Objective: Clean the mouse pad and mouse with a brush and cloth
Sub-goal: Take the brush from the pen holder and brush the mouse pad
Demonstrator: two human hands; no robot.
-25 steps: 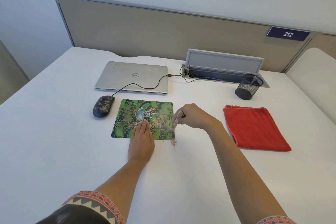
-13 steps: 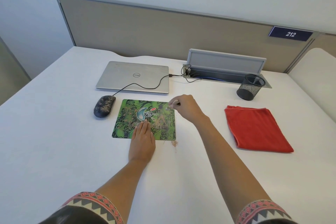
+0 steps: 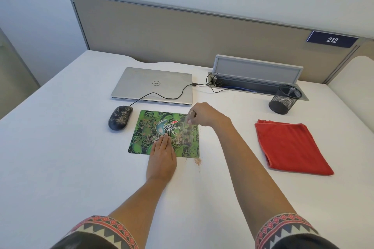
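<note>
At the middle of the white counter (image 3: 60,157) lies the mouse pad (image 3: 149,127), a thin flat rectangle with rounded corners, glossy green with a swirling leaf print and pale lettering; its right part is dulled by a film of tan dust. The left hand (image 3: 162,157) rests flat on the pad's near edge, fingers straight and together, holding nothing. The right hand (image 3: 204,115) is curled over the pad's far right corner, pinching a small brush (image 3: 189,117), its pale bristles blurred against the pad. A little heap of tan grit (image 3: 198,161) sits on the counter just off the pad's near right corner. Just beside the pad's left edge is the mouse (image 3: 120,117), a dark rounded oval speckled with the same grit, its thin black cable (image 3: 162,96) running back across a closed silver laptop (image 3: 151,85). Toward the counter's right edge a red cloth (image 3: 291,147), soft and folded to a rough rectangle, lies flat. Beyond it stands a black wire-mesh cup (image 3: 284,99)
</note>
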